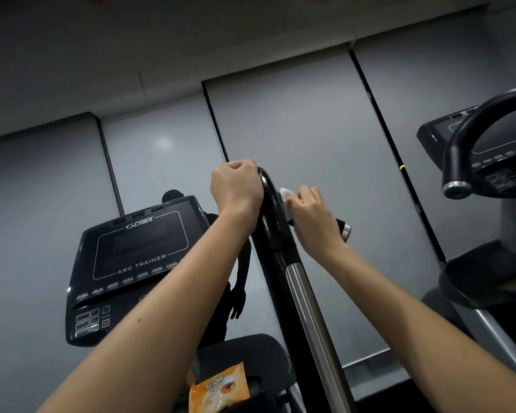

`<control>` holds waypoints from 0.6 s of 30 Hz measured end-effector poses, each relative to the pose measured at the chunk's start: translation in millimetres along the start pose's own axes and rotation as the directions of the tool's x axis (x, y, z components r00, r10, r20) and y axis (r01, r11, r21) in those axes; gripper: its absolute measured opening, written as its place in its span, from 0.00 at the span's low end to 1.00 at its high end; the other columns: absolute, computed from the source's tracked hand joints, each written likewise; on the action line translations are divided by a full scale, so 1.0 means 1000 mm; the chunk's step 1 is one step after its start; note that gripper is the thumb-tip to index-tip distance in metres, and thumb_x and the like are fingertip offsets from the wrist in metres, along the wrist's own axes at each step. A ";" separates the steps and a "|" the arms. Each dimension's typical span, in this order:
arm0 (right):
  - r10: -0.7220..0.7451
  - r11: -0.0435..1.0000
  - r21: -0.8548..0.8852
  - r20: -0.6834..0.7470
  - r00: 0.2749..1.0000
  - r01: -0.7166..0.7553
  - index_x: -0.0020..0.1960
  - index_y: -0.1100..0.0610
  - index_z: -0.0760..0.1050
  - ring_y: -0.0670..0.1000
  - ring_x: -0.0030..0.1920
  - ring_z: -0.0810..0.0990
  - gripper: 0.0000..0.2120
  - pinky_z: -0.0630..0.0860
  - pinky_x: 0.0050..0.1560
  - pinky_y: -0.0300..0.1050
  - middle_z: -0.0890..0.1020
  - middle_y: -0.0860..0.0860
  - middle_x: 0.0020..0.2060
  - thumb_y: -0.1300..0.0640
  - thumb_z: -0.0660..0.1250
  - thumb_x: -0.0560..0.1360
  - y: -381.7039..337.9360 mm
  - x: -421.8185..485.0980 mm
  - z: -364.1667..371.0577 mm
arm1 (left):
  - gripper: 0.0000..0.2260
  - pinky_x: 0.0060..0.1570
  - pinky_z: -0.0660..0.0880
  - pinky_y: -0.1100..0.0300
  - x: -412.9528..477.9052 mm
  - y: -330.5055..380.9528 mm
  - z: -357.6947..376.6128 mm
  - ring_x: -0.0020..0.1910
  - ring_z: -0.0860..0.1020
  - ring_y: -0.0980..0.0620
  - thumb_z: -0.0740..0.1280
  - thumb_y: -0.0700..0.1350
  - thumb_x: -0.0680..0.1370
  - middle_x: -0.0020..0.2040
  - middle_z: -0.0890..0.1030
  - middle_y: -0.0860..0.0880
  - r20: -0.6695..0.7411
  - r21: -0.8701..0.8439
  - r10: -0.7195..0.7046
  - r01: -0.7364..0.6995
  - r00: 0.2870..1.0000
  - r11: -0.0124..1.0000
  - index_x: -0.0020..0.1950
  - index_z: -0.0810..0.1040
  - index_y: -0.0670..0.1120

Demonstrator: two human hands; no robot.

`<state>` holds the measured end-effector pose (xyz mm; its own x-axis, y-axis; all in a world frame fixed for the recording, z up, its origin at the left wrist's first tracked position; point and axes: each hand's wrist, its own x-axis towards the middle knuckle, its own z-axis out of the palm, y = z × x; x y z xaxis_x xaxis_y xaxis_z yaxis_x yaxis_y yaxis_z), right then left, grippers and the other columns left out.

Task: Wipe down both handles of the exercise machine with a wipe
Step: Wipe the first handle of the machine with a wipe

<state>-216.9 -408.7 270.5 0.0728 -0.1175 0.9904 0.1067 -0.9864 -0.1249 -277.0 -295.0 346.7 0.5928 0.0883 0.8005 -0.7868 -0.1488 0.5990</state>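
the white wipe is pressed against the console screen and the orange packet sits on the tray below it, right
Not quite. The head view shows the white wipe pressed against the black handle, right of the console, not against its screen. The orange packet does sit on the tray below.

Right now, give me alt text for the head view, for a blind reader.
The left hand grips the top of a black handle while the right hand holds a white wipe against it. An orange packet lies below.
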 end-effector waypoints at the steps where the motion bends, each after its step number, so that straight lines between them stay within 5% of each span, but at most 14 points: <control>1: -0.034 0.998 -0.043 0.004 0.999 0.034 0.44 0.64 0.76 0.56 0.31 0.72 0.17 0.64 0.30 0.41 0.74 0.56 0.30 0.78 0.69 0.58 0.002 -0.003 -0.004 | 0.16 0.19 0.54 0.62 0.000 0.000 0.000 0.26 0.57 0.50 0.59 0.37 0.72 0.25 0.59 0.49 -0.002 0.003 -0.003 0.003 1.000 1.000 0.26 0.60 0.46; 6: -0.116 0.976 -0.181 0.063 0.991 0.126 0.37 0.65 0.76 0.56 0.29 0.74 0.16 0.67 0.24 0.40 0.74 0.56 0.30 0.76 0.75 0.53 0.015 -0.020 -0.013 | 0.16 0.18 0.54 0.63 -0.002 0.003 0.000 0.24 0.57 0.51 0.59 0.37 0.73 0.25 0.59 0.49 -0.010 0.013 -0.009 0.009 1.000 1.000 0.27 0.60 0.46; 13: -0.132 0.983 -0.137 -0.055 0.990 0.124 0.41 0.64 0.77 0.58 0.32 0.75 0.14 0.70 0.26 0.44 0.76 0.57 0.34 0.71 0.53 0.66 0.045 -0.059 -0.022 | 0.17 0.18 0.53 0.63 -0.003 0.003 -0.001 0.19 0.54 0.54 0.59 0.36 0.72 0.24 0.57 0.50 -0.010 0.026 -0.008 0.009 1.000 1.000 0.26 0.58 0.47; 18: 0.018 0.995 -0.092 -0.158 0.987 -0.033 0.42 0.62 0.78 0.58 0.34 0.73 0.09 0.72 0.30 0.46 0.76 0.57 0.33 0.73 0.69 0.66 0.057 -0.066 -0.025 | 0.17 0.19 0.52 0.62 -0.003 0.004 0.000 0.25 0.55 0.51 0.59 0.36 0.72 0.25 0.57 0.50 -0.008 0.002 -0.013 0.013 1.000 1.000 0.26 0.57 0.47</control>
<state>-240.9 -459.9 199.2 -0.0824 -0.1520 0.9849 0.0128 -0.9884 -0.1514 -281.6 -295.5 346.6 0.6015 0.0984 0.7928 -0.7787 -0.1493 0.6093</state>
